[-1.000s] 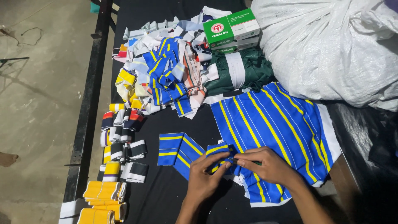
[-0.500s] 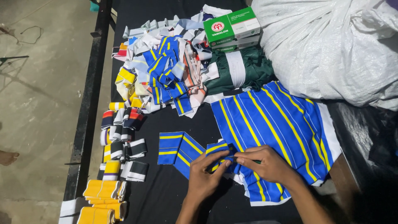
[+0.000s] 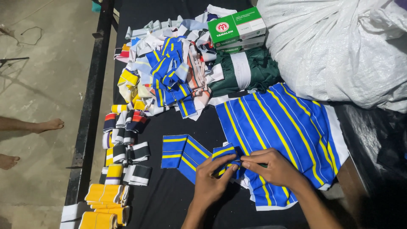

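My left hand [image 3: 214, 180] and my right hand [image 3: 273, 167] meet at the front of a black table [image 3: 169, 199]. Both pinch the end of a blue strip of fabric with yellow stripes [image 3: 186, 152], which runs left from my fingers. Right behind my right hand lies a stack of blue cloth panels with yellow and white stripes [image 3: 280, 127].
A heap of mixed striped fabric scraps [image 3: 169, 80] lies at the back. Folded collar pieces [image 3: 123, 144] and yellow ones [image 3: 104, 195] line the left edge. Dark green cloth [image 3: 246, 72], green and white boxes [image 3: 237, 27] and a white sack [image 3: 339, 46] sit behind. Another person's bare feet [image 3: 46, 125] stand on the floor at left.
Almost nothing differs; my fingers shift slightly on the end of the blue strip and the strip stays in place.
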